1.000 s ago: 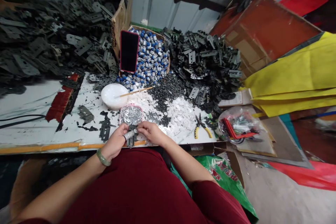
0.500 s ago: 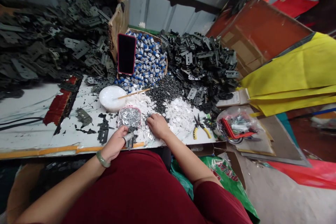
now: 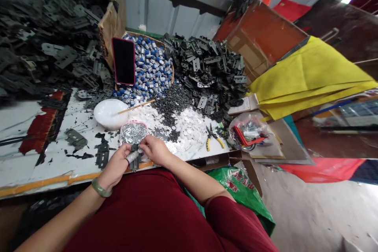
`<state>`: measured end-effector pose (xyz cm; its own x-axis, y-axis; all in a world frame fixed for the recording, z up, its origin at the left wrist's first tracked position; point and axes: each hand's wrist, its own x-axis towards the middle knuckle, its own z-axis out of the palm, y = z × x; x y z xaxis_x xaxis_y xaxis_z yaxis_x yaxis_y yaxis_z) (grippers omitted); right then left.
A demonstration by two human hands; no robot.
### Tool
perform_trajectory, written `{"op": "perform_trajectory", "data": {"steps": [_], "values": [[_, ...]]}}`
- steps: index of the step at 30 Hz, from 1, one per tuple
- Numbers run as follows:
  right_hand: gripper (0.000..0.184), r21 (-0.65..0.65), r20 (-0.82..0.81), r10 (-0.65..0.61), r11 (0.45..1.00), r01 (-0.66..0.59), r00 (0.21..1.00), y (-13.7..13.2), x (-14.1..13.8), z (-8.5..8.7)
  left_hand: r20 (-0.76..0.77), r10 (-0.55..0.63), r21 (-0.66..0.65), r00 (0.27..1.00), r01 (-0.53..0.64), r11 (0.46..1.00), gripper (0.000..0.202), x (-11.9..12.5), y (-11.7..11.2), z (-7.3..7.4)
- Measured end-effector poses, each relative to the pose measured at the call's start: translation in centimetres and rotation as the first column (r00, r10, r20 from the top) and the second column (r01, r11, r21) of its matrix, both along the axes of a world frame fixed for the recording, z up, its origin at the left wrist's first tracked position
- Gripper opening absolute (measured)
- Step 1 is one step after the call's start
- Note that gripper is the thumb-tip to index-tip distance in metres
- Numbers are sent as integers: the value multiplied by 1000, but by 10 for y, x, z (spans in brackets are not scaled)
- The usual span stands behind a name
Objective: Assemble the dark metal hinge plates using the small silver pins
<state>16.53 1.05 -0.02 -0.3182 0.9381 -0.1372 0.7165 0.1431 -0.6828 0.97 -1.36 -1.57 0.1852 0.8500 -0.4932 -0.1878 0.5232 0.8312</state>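
Note:
My left hand (image 3: 115,165) is closed on a dark grey slotted plastic part (image 3: 135,164) at the table's front edge. White wrapping covers one of its fingers. My right hand (image 3: 155,150) meets the part from the right, fingertips pinched together beside a small white disc (image 3: 140,151). Whatever sits between those fingertips is too small to make out. Just behind the hands stands a clear-lined tub (image 3: 134,133) of small metal pieces. Another dark plastic part (image 3: 102,155) lies left of my left hand.
Loose white discs (image 3: 190,128) and small black pieces (image 3: 171,102) are heaped behind. A white bowl (image 3: 109,114) with a stick, a propped phone (image 3: 124,61), blue-and-white pieces (image 3: 152,63) and piled dark parts (image 3: 206,59) stand farther back. Yellow-handled pliers (image 3: 213,138) lie right.
My right hand has moved left from small pieces on the table to the part in my left hand. The view has swung right, and my left hand still holds the part.

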Motion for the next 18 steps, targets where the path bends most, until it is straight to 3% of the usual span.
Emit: {"op": "perform_trajectory", "data": {"steps": [4,8,10,12,14,16,18], "values": [[9,-44,26,-51,998,52,998,-5,-4,1,24,-30,-76,999,32,997,30,-2,-2,3],[9,-96,-42,-122,988,117,992,-12,-8,-6,-151,-81,100,985,97,990,25,-5,-7,1],[9,-146,-130,-100,986,81,986,-11,-1,-11,-210,-133,151,969,166,974,23,-6,-8,-2],[8,-164,-212,-33,986,-2,977,-6,16,-15,-186,-183,137,965,210,968,23,-7,-8,-3],[7,-109,-174,-9,994,-10,985,0,44,-16,-132,-202,87,970,215,973,24,-7,-7,-4],[7,12,29,-122,993,121,992,6,81,-12,-86,-183,37,979,187,982,28,-7,-5,-4],[9,136,248,-295,954,268,923,8,119,-6,-56,-159,-4,986,159,987,31,-5,-4,-4]]}}
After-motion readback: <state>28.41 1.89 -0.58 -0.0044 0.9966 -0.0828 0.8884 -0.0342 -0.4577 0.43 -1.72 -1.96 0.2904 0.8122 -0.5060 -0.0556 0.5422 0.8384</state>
